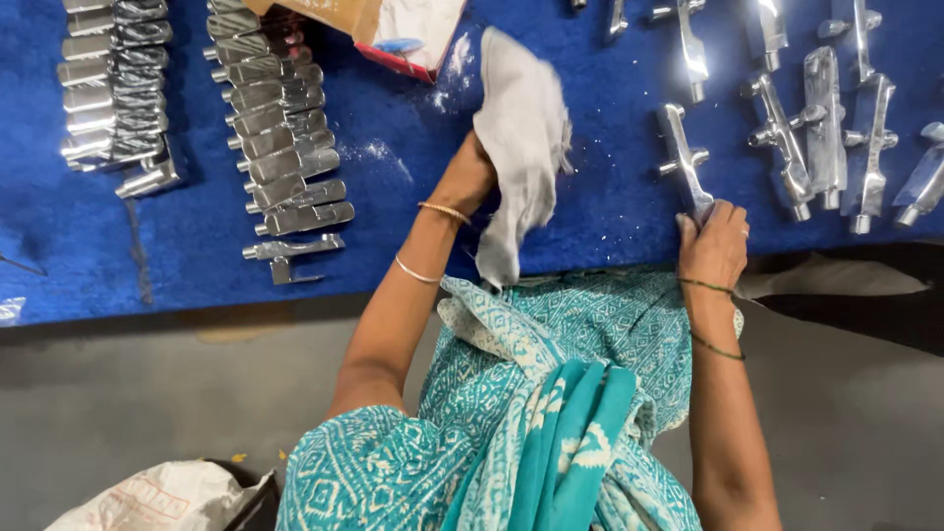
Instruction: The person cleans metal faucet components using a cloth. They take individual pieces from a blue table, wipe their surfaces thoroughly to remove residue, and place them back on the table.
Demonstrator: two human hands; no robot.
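Note:
My left hand [470,172] grips a grey-white cloth [521,138] that hangs over the blue felt-covered table [393,147], near its front edge. My right hand [713,241] closes on the near end of a shiny metal tap fitting [681,157] that lies on the blue cover at centre right. White powder is scattered on the cover beside the cloth.
Polished metal fittings lie in rows at far left [113,88] and left of centre [275,138]. Several more tap parts [821,133] lie at the right. An open carton [393,29] sits at the top. A white sack [162,497] rests on the grey floor.

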